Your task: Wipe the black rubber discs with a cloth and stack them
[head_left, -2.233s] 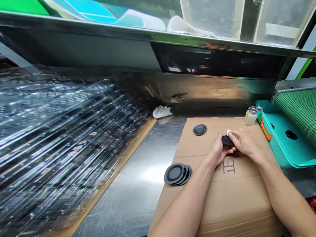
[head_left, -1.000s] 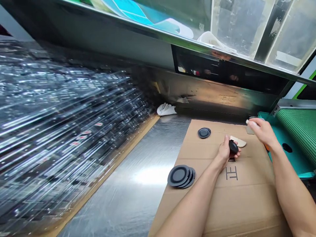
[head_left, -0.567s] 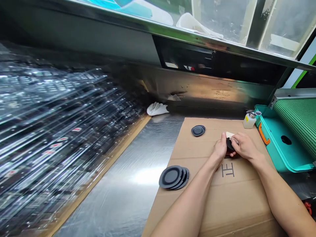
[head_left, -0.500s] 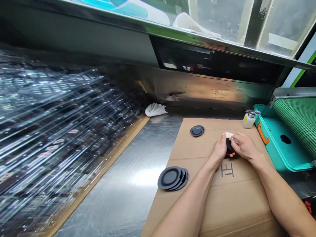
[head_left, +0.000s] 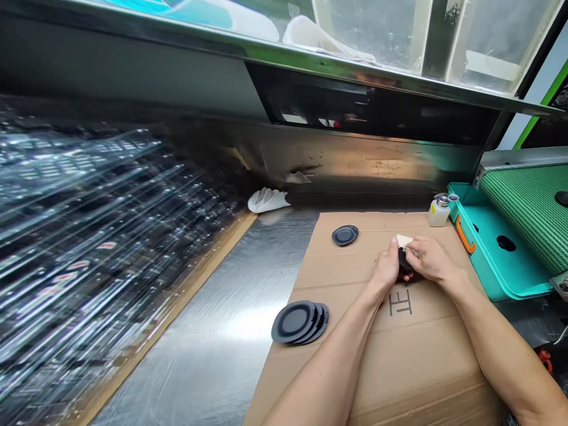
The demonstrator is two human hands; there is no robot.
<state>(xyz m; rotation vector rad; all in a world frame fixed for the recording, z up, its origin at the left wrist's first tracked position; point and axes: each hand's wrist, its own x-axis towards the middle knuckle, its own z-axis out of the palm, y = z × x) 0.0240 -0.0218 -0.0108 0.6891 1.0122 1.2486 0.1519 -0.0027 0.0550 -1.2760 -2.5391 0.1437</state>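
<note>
My left hand (head_left: 387,264) is closed around a black plastic part (head_left: 403,260), held just above the cardboard sheet (head_left: 426,349). My right hand (head_left: 433,258) pinches something small and thin against the top of that part; fingers cover most of it. A small off-white piece (head_left: 404,240) shows between my two hands, but I cannot tell which one holds it. Left of my forearm lies an overlapping pile of round black lids (head_left: 293,322). One more black lid (head_left: 345,235) rests alone farther back on the cardboard.
A teal bin (head_left: 497,278) with an orange handle and a pump bottle (head_left: 438,211) stand at the right. Beyond them is a green conveyor belt (head_left: 523,195) carrying a black piece (head_left: 562,198). A white glove (head_left: 267,201) and plastic-wrapped stacks (head_left: 110,260) are on the left.
The view has swung slightly to the right, bringing a black piece on the conveyor into sight. Both hands keep nearly the same grip on the black part.
</note>
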